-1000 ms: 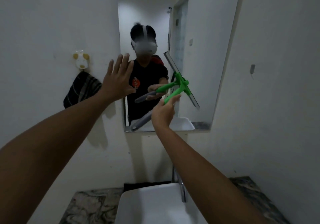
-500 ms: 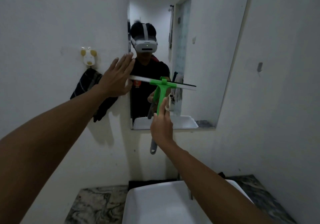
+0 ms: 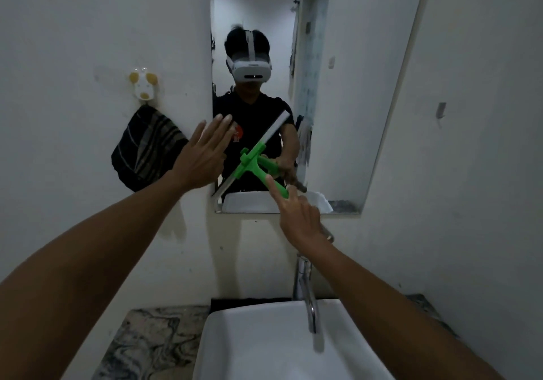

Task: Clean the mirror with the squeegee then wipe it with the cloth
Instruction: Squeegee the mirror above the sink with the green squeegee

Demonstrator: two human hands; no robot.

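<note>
A frameless mirror (image 3: 352, 91) hangs on the white wall above the sink. My right hand (image 3: 302, 221) grips the handle of a green squeegee (image 3: 253, 163). Its pale blade lies on the glass in the lower left of the mirror, tilted from lower left to upper right. My left hand (image 3: 204, 156) is flat and open with fingers spread, resting at the mirror's left edge, just left of the blade. A dark striped cloth (image 3: 144, 149) hangs from a wall hook to the left of the mirror.
A white sink (image 3: 235, 347) with a chrome tap (image 3: 305, 288) sits below the mirror on a marbled counter (image 3: 147, 341). A small white and yellow hook (image 3: 143, 86) holds the cloth. White walls close in on both sides.
The squeegee blade has swung from level to a steep diagonal and dropped lower on the glass. My right hand moved right and down. My left hand stayed at the mirror's left edge.
</note>
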